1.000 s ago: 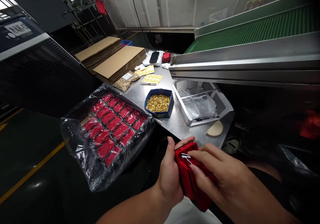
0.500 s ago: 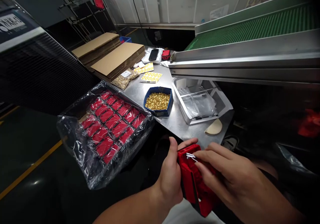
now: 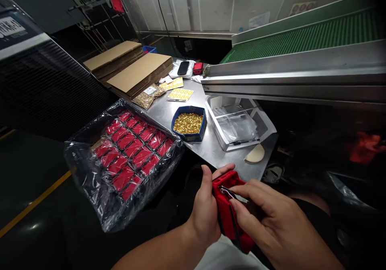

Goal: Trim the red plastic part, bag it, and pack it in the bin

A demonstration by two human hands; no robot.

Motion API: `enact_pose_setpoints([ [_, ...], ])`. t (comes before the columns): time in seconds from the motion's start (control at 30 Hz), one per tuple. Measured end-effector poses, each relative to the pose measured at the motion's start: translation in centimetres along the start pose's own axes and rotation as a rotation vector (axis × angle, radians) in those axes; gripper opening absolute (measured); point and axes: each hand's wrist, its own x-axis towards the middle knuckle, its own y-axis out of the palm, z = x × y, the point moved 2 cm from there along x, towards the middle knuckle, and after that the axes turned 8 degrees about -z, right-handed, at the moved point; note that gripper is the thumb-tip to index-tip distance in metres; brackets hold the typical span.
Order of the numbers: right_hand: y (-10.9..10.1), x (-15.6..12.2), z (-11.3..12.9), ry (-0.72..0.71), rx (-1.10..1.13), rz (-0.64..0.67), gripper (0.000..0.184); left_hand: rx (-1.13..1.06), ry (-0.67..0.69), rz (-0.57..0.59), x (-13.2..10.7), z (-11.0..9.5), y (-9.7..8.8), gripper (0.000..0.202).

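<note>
Seemingly unfinished, the red plastic case (image 3: 226, 214) sat gripped in the left hand (image 3: 206, 213), the right hand (image 3: 276, 221) pinching a tweezer-like tool (image 3: 239, 198).

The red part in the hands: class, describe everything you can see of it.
The red part looks like glossy moulded plastic, with black along one side and hollows at its upper end. It is held tilted, in the lower middle of the view. The left hand grips it; the right hand hides much of its right side, pinching a slim metal tool that reaches into it.
</note>
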Motion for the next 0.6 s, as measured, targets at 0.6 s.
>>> enact_pose_setpoints([
  [0.6,0.6,-2.9,-3.0,0.074,0.132,-0.528,0.022,0.059,-0.002,-0.193,0.9,1.4,-0.7,0.069],
])
